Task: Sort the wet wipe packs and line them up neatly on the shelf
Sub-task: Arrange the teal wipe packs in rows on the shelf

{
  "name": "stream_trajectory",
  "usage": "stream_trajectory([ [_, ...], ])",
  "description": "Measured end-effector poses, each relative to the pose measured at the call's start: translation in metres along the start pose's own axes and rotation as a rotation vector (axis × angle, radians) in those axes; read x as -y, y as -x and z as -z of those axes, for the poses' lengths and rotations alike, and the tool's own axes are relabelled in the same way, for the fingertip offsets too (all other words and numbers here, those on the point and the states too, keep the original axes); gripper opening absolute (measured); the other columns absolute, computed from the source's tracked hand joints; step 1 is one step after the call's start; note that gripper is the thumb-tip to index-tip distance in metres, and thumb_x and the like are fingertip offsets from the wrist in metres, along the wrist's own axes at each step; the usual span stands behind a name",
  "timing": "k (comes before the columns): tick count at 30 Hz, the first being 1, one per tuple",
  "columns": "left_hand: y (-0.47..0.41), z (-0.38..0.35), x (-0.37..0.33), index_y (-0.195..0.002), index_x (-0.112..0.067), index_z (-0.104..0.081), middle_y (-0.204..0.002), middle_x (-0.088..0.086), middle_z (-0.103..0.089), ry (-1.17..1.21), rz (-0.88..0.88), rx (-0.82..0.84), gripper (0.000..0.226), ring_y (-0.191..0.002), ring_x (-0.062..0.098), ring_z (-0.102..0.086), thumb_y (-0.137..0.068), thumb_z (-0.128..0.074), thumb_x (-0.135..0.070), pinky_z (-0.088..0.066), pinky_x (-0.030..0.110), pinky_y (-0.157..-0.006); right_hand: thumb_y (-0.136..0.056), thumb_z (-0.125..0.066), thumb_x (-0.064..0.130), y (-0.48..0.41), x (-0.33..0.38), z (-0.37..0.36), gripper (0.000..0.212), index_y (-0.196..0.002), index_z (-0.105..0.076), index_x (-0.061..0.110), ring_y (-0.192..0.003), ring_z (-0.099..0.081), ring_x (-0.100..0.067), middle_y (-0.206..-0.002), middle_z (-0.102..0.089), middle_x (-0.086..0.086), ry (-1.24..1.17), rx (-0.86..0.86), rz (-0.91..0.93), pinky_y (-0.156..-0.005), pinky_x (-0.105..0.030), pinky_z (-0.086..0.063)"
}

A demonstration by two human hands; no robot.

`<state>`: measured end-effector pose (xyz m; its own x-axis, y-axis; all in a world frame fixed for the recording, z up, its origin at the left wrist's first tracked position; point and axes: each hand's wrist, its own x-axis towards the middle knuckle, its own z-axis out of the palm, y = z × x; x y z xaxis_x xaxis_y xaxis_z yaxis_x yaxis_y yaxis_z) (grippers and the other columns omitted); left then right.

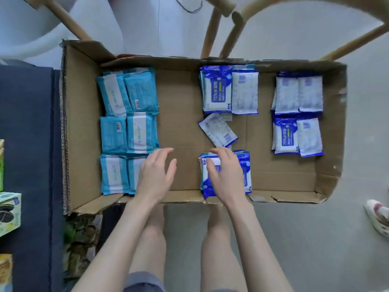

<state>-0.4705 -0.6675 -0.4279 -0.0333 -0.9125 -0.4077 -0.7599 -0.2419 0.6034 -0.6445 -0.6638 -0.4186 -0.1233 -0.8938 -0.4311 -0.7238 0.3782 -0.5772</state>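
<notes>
A flat open cardboard box [181,114] holds the wipe packs. Teal packs [128,114] lie in two columns at its left. Dark blue and white packs sit in a pair at the back middle [230,91] and in a block of several at the right [297,112]. One loose white-backed pack [217,130] lies tilted in the middle. My right hand [226,175] lies on a near stack of blue packs [245,171], fingers spread over its top. My left hand [156,173] hovers with relaxed fingers beside the nearest teal packs, holding nothing.
A dark blue sofa edge [27,165] runs along the left with green tissue boxes [8,213] on it. Wooden chair legs [212,28] stand behind the box. A shoe [377,216] shows at the right. My bare legs are below the box.
</notes>
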Motion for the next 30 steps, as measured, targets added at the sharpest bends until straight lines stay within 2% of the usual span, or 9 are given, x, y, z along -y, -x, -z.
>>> stream_trajectory([
  [3, 0.014, -0.047, -0.032, -0.117, -0.006, -0.060, -0.114, 0.010, -0.061, 0.012, 0.050, 0.017, 0.030, -0.108, 0.029, -0.057, -0.092, -0.052, -0.021, -0.045, 0.043, -0.093, -0.094, -0.053, 0.017, 0.008, -0.048, 0.030, 0.023, -0.114, -0.060, 0.009, -0.111, -0.049, -0.021, -0.119, -0.058, -0.003, -0.004, 0.020, -0.009, -0.082, -0.019, -0.031],
  [8, 0.038, -0.115, -0.077, -0.121, -0.010, -0.057, -0.118, 0.005, -0.059, 0.089, 0.180, 0.058, 0.028, -0.111, 0.021, -0.054, -0.095, -0.053, -0.018, -0.044, 0.042, -0.095, -0.095, -0.053, 0.019, 0.013, -0.119, 0.060, 0.024, -0.116, -0.058, 0.010, -0.111, -0.048, -0.021, -0.122, -0.055, -0.003, 0.038, 0.115, -0.045, -0.078, -0.020, -0.030],
  [13, 0.048, -0.145, -0.095, -0.122, -0.009, -0.056, -0.118, 0.005, -0.059, 0.156, 0.300, 0.027, 0.029, -0.110, 0.019, -0.055, -0.095, -0.053, -0.016, -0.040, 0.024, -0.090, -0.095, -0.053, 0.020, 0.008, -0.147, 0.066, 0.024, -0.117, -0.058, 0.011, -0.113, -0.048, -0.019, -0.122, -0.055, -0.003, 0.023, 0.200, -0.060, -0.078, -0.018, -0.029],
  [15, 0.047, -0.150, -0.095, -0.123, -0.009, -0.055, -0.120, 0.005, -0.058, 0.166, 0.343, 0.013, 0.030, -0.110, 0.018, -0.055, -0.094, -0.054, -0.016, -0.040, 0.022, -0.088, -0.095, -0.052, 0.020, 0.005, -0.150, 0.064, 0.025, -0.118, -0.057, 0.011, -0.114, -0.048, -0.019, -0.123, -0.055, -0.003, 0.018, 0.227, -0.068, -0.080, -0.020, -0.030],
  [20, 0.033, -0.165, -0.079, -0.127, -0.009, -0.050, -0.126, 0.006, -0.051, 0.195, 0.468, -0.047, 0.035, -0.114, 0.018, -0.051, -0.094, -0.056, -0.017, -0.043, 0.027, -0.090, -0.094, -0.054, 0.021, -0.006, -0.160, 0.046, 0.032, -0.124, -0.053, 0.010, -0.118, -0.045, -0.018, -0.128, -0.051, -0.004, -0.011, 0.268, -0.121, -0.087, -0.024, -0.036],
  [23, 0.019, -0.180, -0.065, -0.132, -0.009, -0.043, -0.132, 0.007, -0.044, 0.187, 0.565, -0.073, 0.047, -0.122, 0.020, -0.044, -0.090, -0.062, -0.021, -0.041, 0.034, -0.098, -0.088, -0.065, 0.021, -0.014, -0.166, 0.030, 0.052, -0.133, -0.044, 0.007, -0.123, -0.041, -0.021, -0.134, -0.044, -0.008, -0.038, 0.225, -0.157, -0.092, -0.020, -0.031],
  [25, 0.010, -0.190, -0.055, -0.131, -0.010, -0.042, -0.133, 0.008, -0.042, 0.180, 0.609, -0.065, 0.054, -0.122, 0.022, -0.042, -0.087, -0.066, -0.026, -0.039, 0.036, -0.099, -0.083, -0.072, 0.024, -0.021, -0.169, 0.019, 0.066, -0.136, -0.038, 0.006, -0.123, -0.040, -0.021, -0.134, -0.041, -0.009, -0.068, 0.209, -0.218, -0.097, -0.026, -0.033],
  [27, 0.003, -0.199, -0.046, -0.127, -0.011, -0.043, -0.129, 0.008, -0.044, 0.168, 0.636, -0.058, 0.056, -0.119, 0.023, -0.044, -0.082, -0.071, -0.031, -0.042, 0.040, -0.098, -0.077, -0.077, 0.027, -0.028, -0.174, 0.008, 0.072, -0.134, -0.038, 0.007, -0.123, -0.042, -0.020, -0.132, -0.041, -0.008, -0.084, 0.181, -0.273, -0.100, -0.032, -0.040],
  [30, -0.004, -0.203, -0.039, -0.117, -0.010, -0.046, -0.123, 0.007, -0.047, 0.158, 0.677, -0.084, 0.051, -0.109, 0.020, -0.051, -0.080, -0.074, -0.032, -0.047, 0.040, -0.089, -0.071, -0.082, 0.028, -0.037, -0.179, 0.000, 0.068, -0.122, -0.042, 0.010, -0.115, -0.051, -0.018, -0.127, -0.047, -0.005, -0.094, 0.136, -0.345, -0.096, -0.036, -0.045],
])
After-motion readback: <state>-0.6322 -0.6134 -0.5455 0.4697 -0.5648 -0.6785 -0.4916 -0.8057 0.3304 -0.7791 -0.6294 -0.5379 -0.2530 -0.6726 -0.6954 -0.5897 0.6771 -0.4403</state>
